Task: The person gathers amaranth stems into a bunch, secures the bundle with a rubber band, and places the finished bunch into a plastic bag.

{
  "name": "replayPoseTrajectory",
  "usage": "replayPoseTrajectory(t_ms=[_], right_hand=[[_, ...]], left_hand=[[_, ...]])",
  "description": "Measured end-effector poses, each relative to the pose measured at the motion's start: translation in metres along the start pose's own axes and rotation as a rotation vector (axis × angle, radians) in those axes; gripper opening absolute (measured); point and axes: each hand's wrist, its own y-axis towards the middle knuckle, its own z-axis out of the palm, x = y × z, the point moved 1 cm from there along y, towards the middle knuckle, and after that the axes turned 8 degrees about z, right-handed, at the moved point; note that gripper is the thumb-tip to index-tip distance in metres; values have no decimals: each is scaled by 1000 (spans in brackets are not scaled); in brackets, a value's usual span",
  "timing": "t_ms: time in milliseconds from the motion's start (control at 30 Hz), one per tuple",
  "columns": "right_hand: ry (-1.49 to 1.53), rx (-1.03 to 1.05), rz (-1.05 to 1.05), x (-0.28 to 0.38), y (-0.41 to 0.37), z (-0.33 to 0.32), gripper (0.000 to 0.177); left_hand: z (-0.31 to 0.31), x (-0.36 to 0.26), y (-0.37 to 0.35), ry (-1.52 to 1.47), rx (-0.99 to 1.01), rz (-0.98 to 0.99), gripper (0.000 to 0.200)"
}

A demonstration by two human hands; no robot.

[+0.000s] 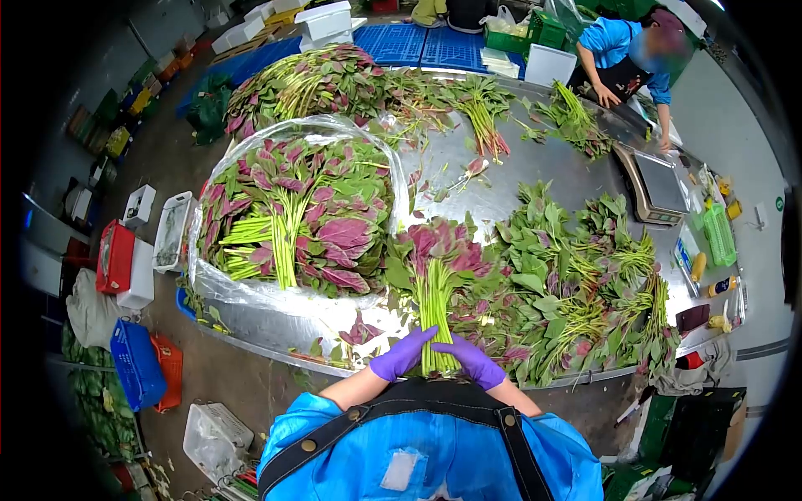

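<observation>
From my remote view, the bunch of leafy stems (436,305) is at the near edge of the metal table (564,174), in the middle, its purple-and-green leaves pointing far and its pale cut ends near. The left hand (399,356) and right hand (474,361), in purple gloves, grasp it from either side low on the stems, probably to keep them together and the leaves uncrushed; I cannot tell how tightly. Just left, more bunches (286,242) lie inside a clear plastic liner (401,196), stems inward and many leaves outward, perhaps to protect the tips. To the right are looser greens (576,309), spread within reach. Beyond them, a scale (652,185) stands at the far right, near a co-worker (622,63) leaning over the table. I can read no brand or wording: the bottle (722,286) has a label too small to make out, and so is the round green wall sign (779,203).
</observation>
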Motion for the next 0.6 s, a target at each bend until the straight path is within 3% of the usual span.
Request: replayPoseTrajectory(t_ms=[67,133,200,267,333,400,600], right_hand=[[112,56,52,0,0,-6,56],[205,34,76,14,-6,1,50],[43,-49,-99,20,-2,5,46],[84,-59,-79,24,-8,8,45],[168,-71,-52,34,-10,9,42],[213,-78,7,23,-4,-6,42],[285,-79,-5,28,-8,-4,39]], left_hand=[[-3,4,1,-281,79,-20,47],[3,-3,6,-266,97,-25,48],[7,-9,12,-48,142,-44,49],[3,-18,15,29,268,-137,44],[9,-38,16,2,148,-104,44],[-5,-37,37,-23,-161,-77,40],[-32,-24,69,47,-339,228,29]])
